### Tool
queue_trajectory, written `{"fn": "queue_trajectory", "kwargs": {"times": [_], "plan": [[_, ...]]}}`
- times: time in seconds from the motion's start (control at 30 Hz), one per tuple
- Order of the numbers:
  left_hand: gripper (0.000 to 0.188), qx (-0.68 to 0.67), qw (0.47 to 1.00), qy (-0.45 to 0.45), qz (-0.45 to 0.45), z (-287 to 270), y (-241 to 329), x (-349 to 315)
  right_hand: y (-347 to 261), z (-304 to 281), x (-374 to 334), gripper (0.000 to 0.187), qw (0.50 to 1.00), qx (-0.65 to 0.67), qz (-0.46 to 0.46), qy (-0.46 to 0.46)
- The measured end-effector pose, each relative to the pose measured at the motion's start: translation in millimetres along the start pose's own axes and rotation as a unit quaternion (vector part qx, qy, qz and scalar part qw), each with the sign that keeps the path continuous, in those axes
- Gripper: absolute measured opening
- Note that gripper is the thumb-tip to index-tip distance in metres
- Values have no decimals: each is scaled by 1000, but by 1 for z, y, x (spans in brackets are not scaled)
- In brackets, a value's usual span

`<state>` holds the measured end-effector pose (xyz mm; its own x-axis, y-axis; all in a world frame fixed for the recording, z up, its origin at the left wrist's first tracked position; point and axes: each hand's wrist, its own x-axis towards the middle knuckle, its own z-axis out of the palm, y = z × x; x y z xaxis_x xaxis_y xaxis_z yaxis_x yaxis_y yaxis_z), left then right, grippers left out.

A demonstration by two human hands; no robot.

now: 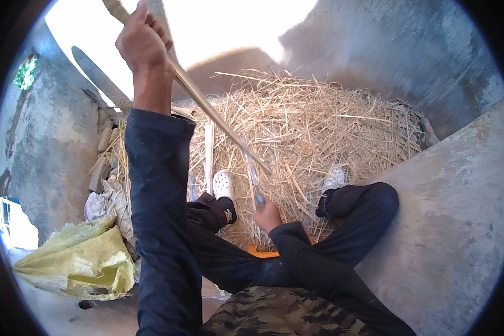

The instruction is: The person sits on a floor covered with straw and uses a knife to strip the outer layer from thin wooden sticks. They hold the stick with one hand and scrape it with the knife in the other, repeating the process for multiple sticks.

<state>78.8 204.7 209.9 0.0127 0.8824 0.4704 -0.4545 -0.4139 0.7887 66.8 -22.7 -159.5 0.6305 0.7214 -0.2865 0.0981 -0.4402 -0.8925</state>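
Observation:
My left hand (144,42) is raised at the upper left, its fingers wrapped round a long pale strip of bamboo or wood (207,110). The strip slants down to the right, its lower end above the straw. Between my knees my right hand (269,217) grips a knife (253,178) by its handle, the blade pointing up and away from me. Near the strip's lower end the blade meets or crosses it; whether they touch, I cannot tell.
A heap of straw and shavings (319,123) spreads around my feet, in white clogs (224,185). Another pale strip (209,151) stands beside the left clog. A torn yellowish sack (89,260) lies at left. Concrete walls (431,224) close in the right and far sides. Something orange (263,252) shows beneath me.

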Motion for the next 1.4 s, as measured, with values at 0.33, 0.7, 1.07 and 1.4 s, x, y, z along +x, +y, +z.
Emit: {"fn": "queue_trajectory", "kwargs": {"times": [0.33,0.7,1.07,1.4], "plan": [[46,-3,1000,5,-4,-11,0,5,-65,-72,-9,26,973,215,3,-79],[46,-7,1000,5,-16,-25,5,3,-74,-46,-24,16,994,47,-97,-36],[46,-14,1000,-15,-10,-19,11,-12,47,-27,15,20,994,-56,26,-86],[47,-2,1000,7,15,-16,8,-14,-59,-6,-7,37,988,70,-131,-41]]}}
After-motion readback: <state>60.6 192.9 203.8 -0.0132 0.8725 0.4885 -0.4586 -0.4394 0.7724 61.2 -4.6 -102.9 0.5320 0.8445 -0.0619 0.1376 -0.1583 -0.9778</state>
